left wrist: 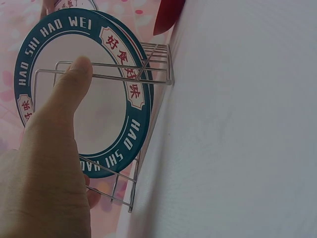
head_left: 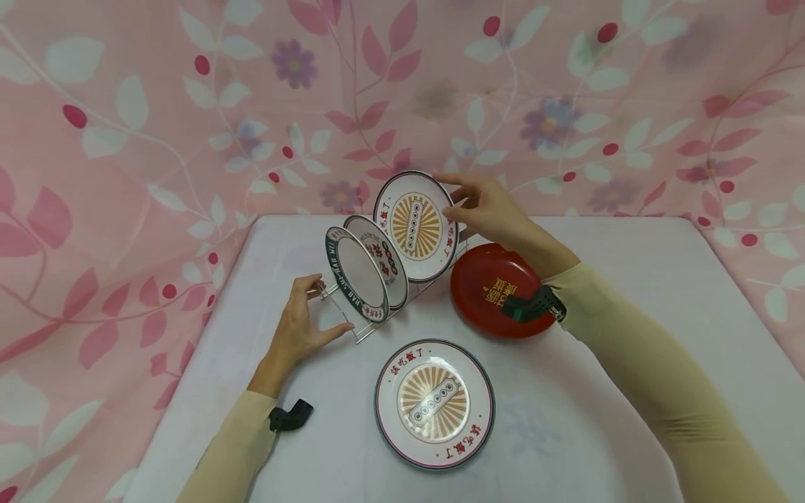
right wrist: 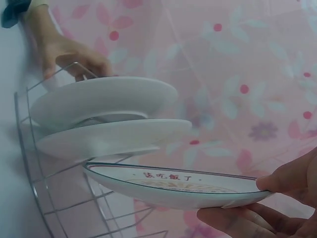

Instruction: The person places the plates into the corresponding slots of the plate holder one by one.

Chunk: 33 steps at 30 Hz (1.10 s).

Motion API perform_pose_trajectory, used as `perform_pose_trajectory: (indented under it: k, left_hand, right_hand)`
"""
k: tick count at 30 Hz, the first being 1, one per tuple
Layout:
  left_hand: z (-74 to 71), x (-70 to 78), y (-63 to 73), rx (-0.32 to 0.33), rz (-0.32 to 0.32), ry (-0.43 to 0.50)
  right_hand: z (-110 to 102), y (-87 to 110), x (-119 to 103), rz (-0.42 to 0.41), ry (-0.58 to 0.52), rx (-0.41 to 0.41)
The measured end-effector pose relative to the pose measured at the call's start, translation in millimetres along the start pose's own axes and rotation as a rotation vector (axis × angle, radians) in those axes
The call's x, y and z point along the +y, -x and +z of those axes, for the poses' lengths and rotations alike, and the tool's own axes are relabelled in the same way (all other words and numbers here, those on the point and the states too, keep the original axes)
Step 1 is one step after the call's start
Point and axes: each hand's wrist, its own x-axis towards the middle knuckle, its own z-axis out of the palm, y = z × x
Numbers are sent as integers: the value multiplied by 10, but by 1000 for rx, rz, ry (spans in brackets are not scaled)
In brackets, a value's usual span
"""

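My right hand [head_left: 487,209] pinches the edge of a white plate [head_left: 415,227] with a yellow sunburst, thumb on its face and fingers behind. This plate stands tilted at the far part of a wire dish rack [left wrist: 169,64]; in the right wrist view its lower edge overlaps the wires. With thumb and fingers, my left hand [head_left: 300,325] grips the near end of the rack. Two plates lean in the rack close to that hand: a green-rimmed plate [head_left: 355,272] in front and a white plate with red lettering [head_left: 391,262] behind it.
A red plate [head_left: 474,286] with gold lettering lies on the white-covered table [head_left: 629,314], right of the rack and partly below my right forearm. Nearer to me, another sunburst plate [head_left: 434,436] lies flat. Behind the table hangs a pink floral cloth [head_left: 428,98].
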Motion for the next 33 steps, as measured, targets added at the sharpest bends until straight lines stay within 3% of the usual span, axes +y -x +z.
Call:
perform_pose_trajectory:
  k: [7,14,22,33]
  left_hand:
    - [-11,5,-5,-3,-1,4]
    - [-10,4,3,-3,-8,-9]
    - [-15,10,5,-12,-12,-10]
    - [-12,2,11,-14,-23,-4]
  right_hand:
    - [139,-61,27,-32,9,12]
    - [283,-85,62,-70,34,-27]
    - [422,-108,204,-57,22,-79]
    - [563,-142,312,-51,25,-91]
